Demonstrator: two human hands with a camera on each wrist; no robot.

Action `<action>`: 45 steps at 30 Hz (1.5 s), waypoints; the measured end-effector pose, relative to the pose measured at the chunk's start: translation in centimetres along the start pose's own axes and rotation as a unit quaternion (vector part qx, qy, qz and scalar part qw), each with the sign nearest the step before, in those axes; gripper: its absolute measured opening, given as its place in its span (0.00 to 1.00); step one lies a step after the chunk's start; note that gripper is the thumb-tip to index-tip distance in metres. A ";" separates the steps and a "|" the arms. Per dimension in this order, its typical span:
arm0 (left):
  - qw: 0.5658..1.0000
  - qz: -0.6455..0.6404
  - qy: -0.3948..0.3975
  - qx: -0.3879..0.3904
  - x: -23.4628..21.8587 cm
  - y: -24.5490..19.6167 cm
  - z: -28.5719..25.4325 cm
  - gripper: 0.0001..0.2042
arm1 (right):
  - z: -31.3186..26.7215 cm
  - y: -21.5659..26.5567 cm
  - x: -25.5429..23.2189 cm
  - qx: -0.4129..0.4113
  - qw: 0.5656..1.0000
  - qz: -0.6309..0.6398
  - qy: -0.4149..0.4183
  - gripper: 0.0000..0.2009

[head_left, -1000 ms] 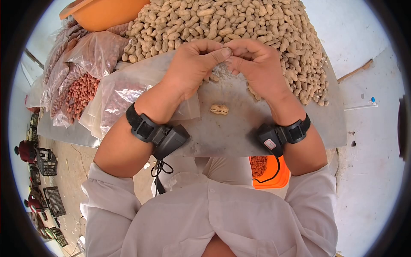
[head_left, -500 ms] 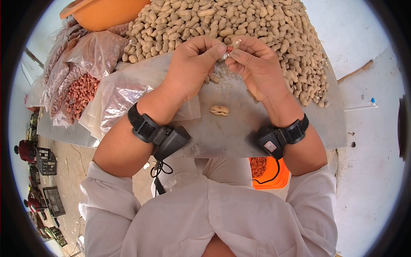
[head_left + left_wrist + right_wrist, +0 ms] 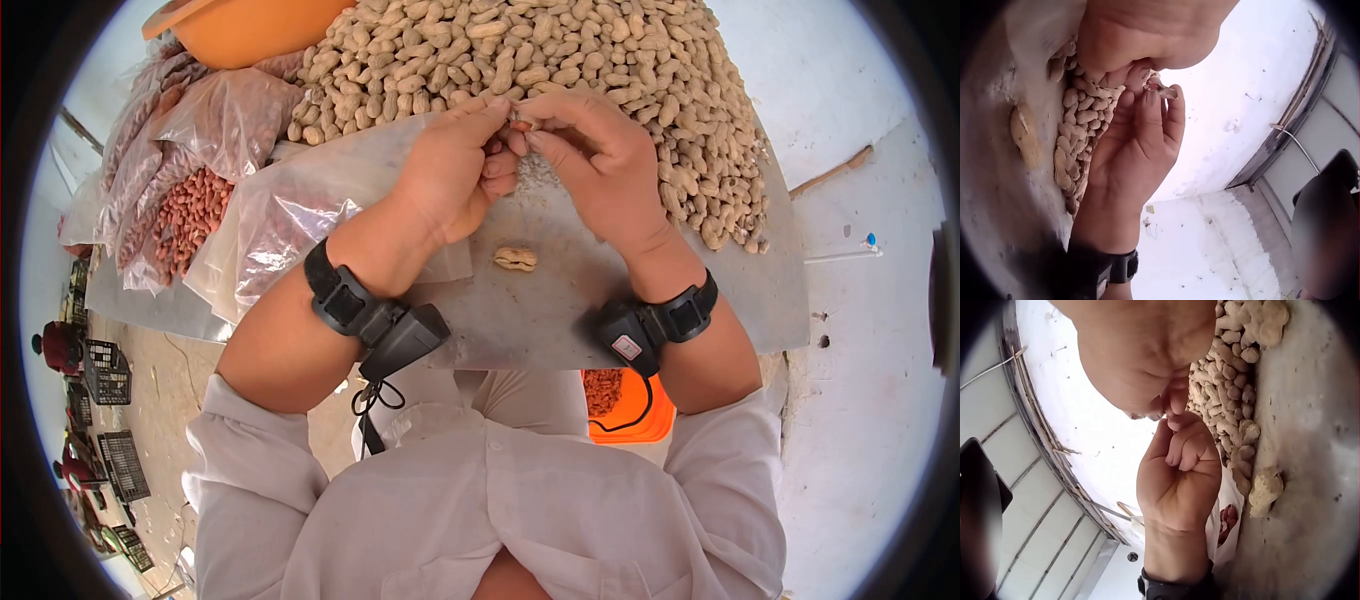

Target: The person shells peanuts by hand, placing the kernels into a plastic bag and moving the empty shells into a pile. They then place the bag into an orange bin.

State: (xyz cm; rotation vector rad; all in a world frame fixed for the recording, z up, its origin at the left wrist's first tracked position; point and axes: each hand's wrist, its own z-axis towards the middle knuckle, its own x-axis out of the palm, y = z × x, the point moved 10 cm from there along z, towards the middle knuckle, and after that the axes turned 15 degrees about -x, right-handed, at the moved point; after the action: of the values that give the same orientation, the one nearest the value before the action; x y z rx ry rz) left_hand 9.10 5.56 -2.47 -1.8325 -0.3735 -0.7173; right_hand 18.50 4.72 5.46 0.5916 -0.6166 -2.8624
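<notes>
Both hands meet over the near edge of a peanut heap. My right hand pinches a cracked peanut between thumb and forefinger, a red kernel showing in its broken shell. From the other side my left hand grips the same peanut with thumb and forefinger, its other fingers curled toward the palm. What those curled fingers cover is hidden. Below the hands, a single unshelled peanut lies on the grey metal tabletop.
At the left lie clear plastic bags of red kernels, one open with loose kernels showing. An orange basin stands at the back left. Under the table's front edge is an orange bucket holding reddish bits.
The hands parted slightly, showing a split shell and red kernel, then came together again. My left hand has turned, its lower fingers now curled inward, while the right thumb has moved lower.
</notes>
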 end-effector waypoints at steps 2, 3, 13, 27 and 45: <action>0.998 -0.051 -0.001 -0.025 -0.4 0.7 0.3 0.09 | 0.6 1.6 0.3 -0.072 0.994 -0.075 0.034 0.11; 0.997 -0.062 0.001 -0.037 -0.5 1.0 0.5 0.09 | 0.8 2.2 0.4 -0.100 0.990 -0.093 0.039 0.11; 0.996 0.061 0.025 -0.057 0.6 1.0 0.0 0.09 | 0.2 -0.2 -1.1 -0.017 0.998 -0.053 -0.005 0.09; 0.991 0.100 -0.060 0.072 -1.4 -3.7 -0.9 0.12 | -3.4 -2.9 2.7 0.223 0.920 0.122 0.298 0.08; 0.989 0.122 -0.038 0.074 -1.0 -2.8 -0.3 0.09 | -2.2 -5.0 0.2 0.201 0.974 0.084 0.056 0.06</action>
State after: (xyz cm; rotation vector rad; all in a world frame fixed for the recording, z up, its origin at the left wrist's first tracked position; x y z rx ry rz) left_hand 6.68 6.39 -1.00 -1.7310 -0.2387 -0.4418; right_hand 18.88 8.40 1.47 0.7093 -1.1780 -2.5371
